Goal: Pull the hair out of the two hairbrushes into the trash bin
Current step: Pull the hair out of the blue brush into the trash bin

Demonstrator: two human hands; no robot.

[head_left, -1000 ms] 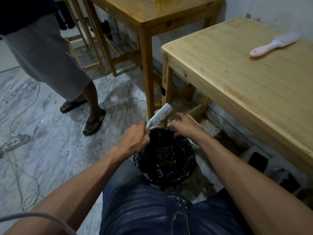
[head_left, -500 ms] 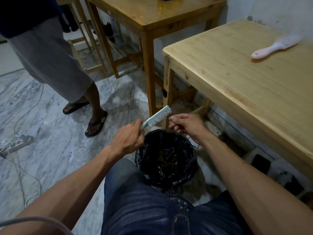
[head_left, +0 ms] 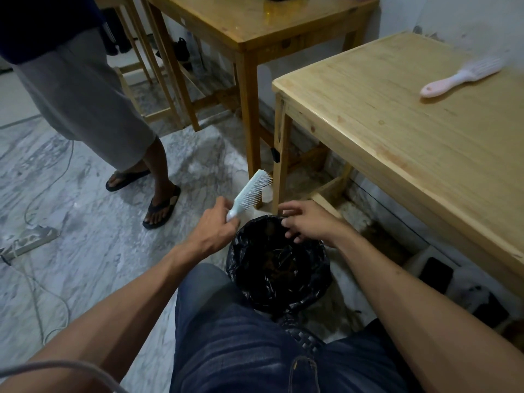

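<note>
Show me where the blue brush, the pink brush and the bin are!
blue brush point(head_left: 251, 192), head view, on its bristle head.
pink brush point(head_left: 459, 78), head view, on its handle.
bin point(head_left: 319, 282), head view, on the black bag's right wall.

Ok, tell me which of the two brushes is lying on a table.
The pink brush, lying loose on the light table at right. The white brush is off the table, held by its handle in the left hand over the bin.
</note>
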